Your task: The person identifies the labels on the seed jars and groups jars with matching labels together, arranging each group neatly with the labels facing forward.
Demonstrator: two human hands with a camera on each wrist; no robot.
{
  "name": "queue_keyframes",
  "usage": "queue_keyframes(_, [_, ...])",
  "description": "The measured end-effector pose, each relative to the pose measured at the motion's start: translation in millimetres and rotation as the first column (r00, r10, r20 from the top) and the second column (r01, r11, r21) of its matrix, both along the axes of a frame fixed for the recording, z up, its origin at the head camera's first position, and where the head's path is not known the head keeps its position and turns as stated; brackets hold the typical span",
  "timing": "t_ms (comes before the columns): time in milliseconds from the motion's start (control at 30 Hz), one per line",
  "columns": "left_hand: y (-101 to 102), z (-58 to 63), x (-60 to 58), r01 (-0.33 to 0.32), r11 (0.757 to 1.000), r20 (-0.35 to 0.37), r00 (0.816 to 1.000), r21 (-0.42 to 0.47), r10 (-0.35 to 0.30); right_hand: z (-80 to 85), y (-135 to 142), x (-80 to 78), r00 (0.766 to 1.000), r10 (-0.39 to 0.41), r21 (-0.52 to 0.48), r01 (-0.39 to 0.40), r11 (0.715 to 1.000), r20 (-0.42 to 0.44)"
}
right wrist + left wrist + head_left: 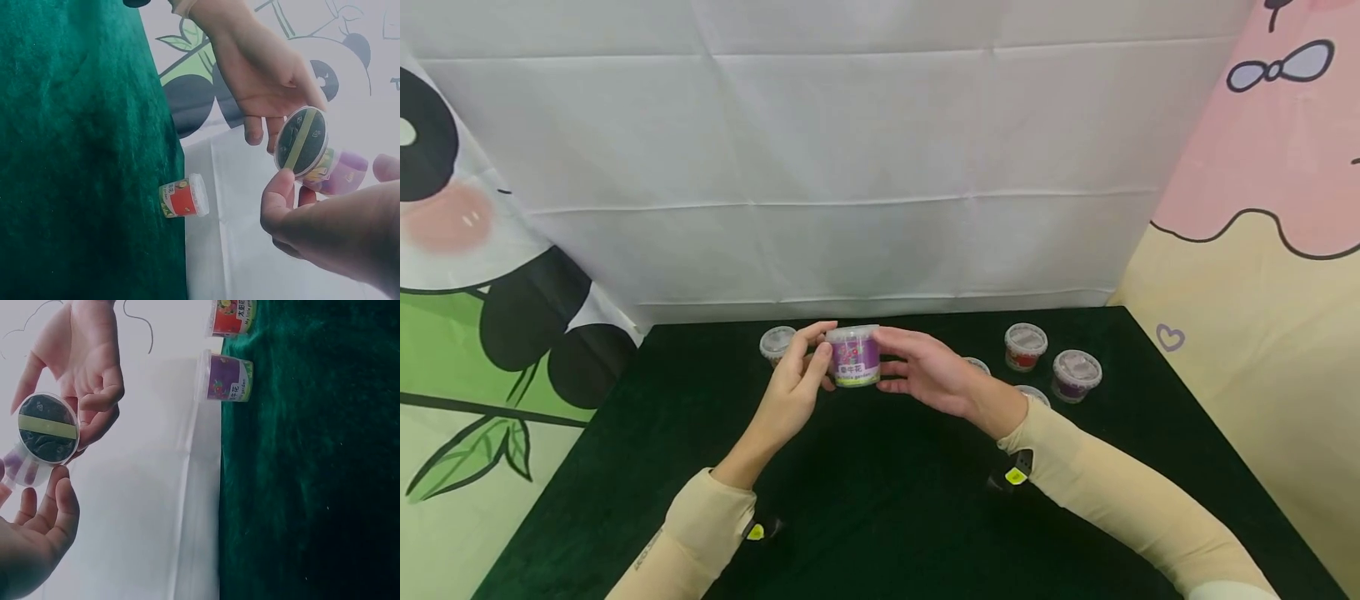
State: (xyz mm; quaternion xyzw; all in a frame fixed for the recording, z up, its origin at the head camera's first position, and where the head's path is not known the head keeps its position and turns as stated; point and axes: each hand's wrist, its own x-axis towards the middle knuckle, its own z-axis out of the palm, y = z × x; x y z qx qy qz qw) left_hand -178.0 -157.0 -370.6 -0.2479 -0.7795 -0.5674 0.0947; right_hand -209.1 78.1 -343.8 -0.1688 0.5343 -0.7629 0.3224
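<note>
A small tub with a purple label and a clear lid [856, 358] is held up above the dark green table, roughly upright. My left hand [793, 379] grips its left side, thumb toward the front. The right hand [928, 371] holds the opposite side with its fingertips. Both wrist views look up at the tub's round dark base [47, 439], which a pale green strip crosses. In the right wrist view, fingers and thumb of my right hand [331, 225] lie at the rim of that base, with the left hand [265, 78] beyond it.
On the table's right stand a red-labelled tub [1025, 347] and another purple-labelled tub [1077, 377]. Two more lids [1033, 395] show partly behind my right forearm. A further tub [777, 342] is partly hidden behind my left hand. A white cloth [857, 167] hangs behind the table.
</note>
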Motion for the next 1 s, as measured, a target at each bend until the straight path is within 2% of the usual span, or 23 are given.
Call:
queue_keyframes(200, [-16.9, 4.1, -0.1, 0.020, 0.998, 0.054, 0.998, -0.068, -0.016, -2.1, -9.0, -0.5, 1.000, -0.010, 0.030, 0.010, 1.000, 0.008])
queue_keyframes(433, [-47.9, 9.2, -9.9, 0.109, 0.984, 0.102, 0.990, -0.138, -0.095, -7.6, -26.4, -3.0, 1.000, -0.016, 0.046, 0.015, 0.999, 0.012])
queue_keyframes(633, [-71.8, 12.8, -17.6, 0.174, 0.971, 0.178, 0.973, -0.166, -0.144, -14.0, -42.1, -5.8, 0.999, -0.028, 0.046, 0.027, 0.999, 0.029])
queue_keyframes(800, [-88.1, 12.2, -21.0, 0.181, 0.966, 0.240, 0.961, -0.184, -0.135, -21.0, -56.6, -8.2, 0.998, -0.054, 0.062, 0.052, 0.997, 0.033])
queue_keyframes(1000, [-107.2, 1.9, -21.6, 0.153, 0.969, 0.276, 0.957, -0.196, -0.096, -30.4, -74.9, -8.9, 0.996, -0.075, 0.094, 0.070, 0.993, 0.049])
